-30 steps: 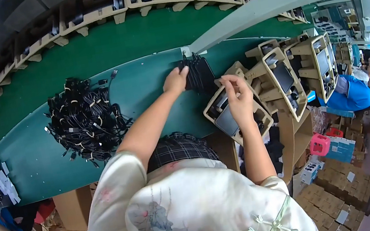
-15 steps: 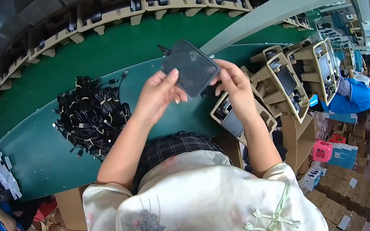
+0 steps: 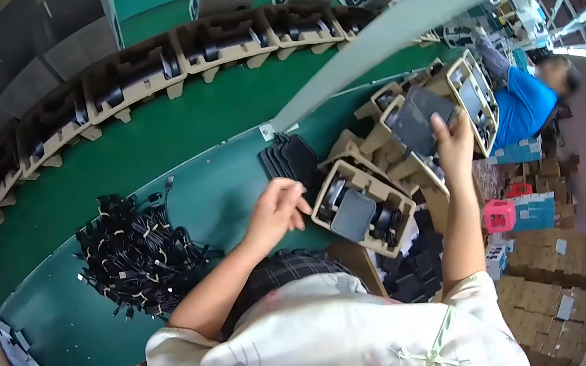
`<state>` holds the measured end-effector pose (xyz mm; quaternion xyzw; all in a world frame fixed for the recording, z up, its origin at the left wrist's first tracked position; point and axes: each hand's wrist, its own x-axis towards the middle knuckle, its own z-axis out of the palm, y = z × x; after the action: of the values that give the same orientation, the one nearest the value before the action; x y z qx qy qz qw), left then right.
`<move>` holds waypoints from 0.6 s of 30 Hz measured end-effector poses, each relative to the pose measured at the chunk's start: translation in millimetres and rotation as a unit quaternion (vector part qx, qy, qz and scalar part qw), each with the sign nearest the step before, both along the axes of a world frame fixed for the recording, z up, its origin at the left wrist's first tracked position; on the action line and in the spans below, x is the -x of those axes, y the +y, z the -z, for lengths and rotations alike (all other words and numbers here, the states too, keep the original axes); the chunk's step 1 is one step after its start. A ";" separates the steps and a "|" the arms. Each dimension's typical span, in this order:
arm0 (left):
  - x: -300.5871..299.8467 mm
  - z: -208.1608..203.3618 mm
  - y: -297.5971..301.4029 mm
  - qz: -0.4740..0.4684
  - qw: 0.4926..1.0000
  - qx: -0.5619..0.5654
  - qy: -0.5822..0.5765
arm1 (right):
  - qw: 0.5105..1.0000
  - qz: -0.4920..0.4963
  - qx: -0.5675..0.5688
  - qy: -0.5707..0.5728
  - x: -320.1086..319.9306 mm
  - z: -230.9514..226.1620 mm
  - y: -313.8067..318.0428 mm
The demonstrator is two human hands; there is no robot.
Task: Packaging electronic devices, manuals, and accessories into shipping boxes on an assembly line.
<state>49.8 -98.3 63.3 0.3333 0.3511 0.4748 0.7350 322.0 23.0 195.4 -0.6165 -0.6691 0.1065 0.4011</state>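
the dark flat pad (image 3: 419,120), which half a second ago was held between both hands in front of the body, is now over on the right, at the tilted tray (image 3: 379,146). only the right hand (image 3: 454,143) holds it now: its thumb presses on the upper face near one corner, while the fingers beneath are hidden, so their exact grip is not clear. the pad lies slanted across the tray's upper side; whether it touches the bottom of its compartment cannot be made out. the left hand (image 3: 276,213) has let go and come down to the left, its fingers loosely curled around nothing, tips just beside the edge of the near tray (image 3: 380,180); contact there is uncertain. that tray shows a square pad (image 3: 353,214) among black parts. with the hands drawn apart, the stack of pads (image 3: 292,158) on the green table (image 3: 232,194) has come back into sight behind the left hand. for the work in hand, this suggests that the handling in front of the body is over for this pad, that it is now with the trays, and that the left hand is free. the tied black cables (image 3: 137,253) lie left, untouched.
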 end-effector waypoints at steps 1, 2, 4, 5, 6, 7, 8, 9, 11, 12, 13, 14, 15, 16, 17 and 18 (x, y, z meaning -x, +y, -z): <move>2.8 20.7 3.3 -0.075 0.992 -0.019 0.102 | 1.000 -0.002 -0.007 -0.016 2.9 0.4 27.7; 8.8 35.1 3.8 -0.084 0.992 -0.012 0.098 | 0.995 0.011 -0.003 -0.095 18.0 -2.6 56.4; 17.6 55.6 7.4 -0.184 0.967 -0.035 0.170 | 0.991 -0.035 -0.010 -0.132 26.7 8.9 131.7; 22.1 61.6 7.2 -0.202 0.961 -0.028 0.188 | 0.991 -0.096 -0.016 -0.087 22.3 22.5 173.5; 30.6 64.0 4.6 -0.226 0.951 -0.011 0.209 | 0.996 -0.066 0.042 -0.033 50.7 33.8 201.7; 38.6 64.5 1.3 -0.249 0.941 0.003 0.229 | 0.994 -0.033 0.099 0.018 78.9 45.0 225.4; 46.3 60.9 -1.6 -0.269 0.931 0.013 0.246 | 0.994 -0.040 0.105 0.005 84.6 55.2 259.2; 54.1 63.3 -7.3 -0.288 0.917 0.017 0.277 | 0.994 -0.093 0.054 0.021 84.4 71.5 293.1; 74.8 70.0 -23.5 -0.319 0.877 0.024 0.359 | 0.986 -0.161 0.012 0.029 79.8 95.9 344.6; 83.9 71.9 -34.5 -0.327 0.851 0.027 0.410 | 0.989 -0.142 0.038 0.024 77.4 101.7 363.8; 90.3 68.4 -44.9 -0.365 0.842 0.059 0.394 | 0.990 -0.122 0.064 0.022 75.1 108.0 379.8; 98.6 69.8 -51.7 -0.404 0.828 0.083 0.379 | 0.991 -0.103 0.083 0.024 72.7 117.3 401.0; 98.2 74.6 -67.7 -0.431 0.812 0.102 0.380 | 0.940 -0.085 -0.024 -0.331 59.4 132.6 409.1; 101.9 82.9 -72.9 -0.462 0.792 0.114 0.383 | 0.762 -0.047 -0.140 -0.631 52.3 149.1 420.8; 105.7 83.1 -77.8 -0.479 0.776 0.122 0.392 | 0.910 -0.068 -0.006 -0.410 83.5 161.9 399.9; 110.3 80.7 -83.3 -0.483 0.759 0.137 0.414 | 0.973 -0.090 0.142 -0.157 120.5 174.8 379.5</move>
<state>-60.6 -181.6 -17.4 0.1797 0.7969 0.5293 0.2291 201.4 402.6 20.6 -0.6134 -0.7545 0.1382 0.1882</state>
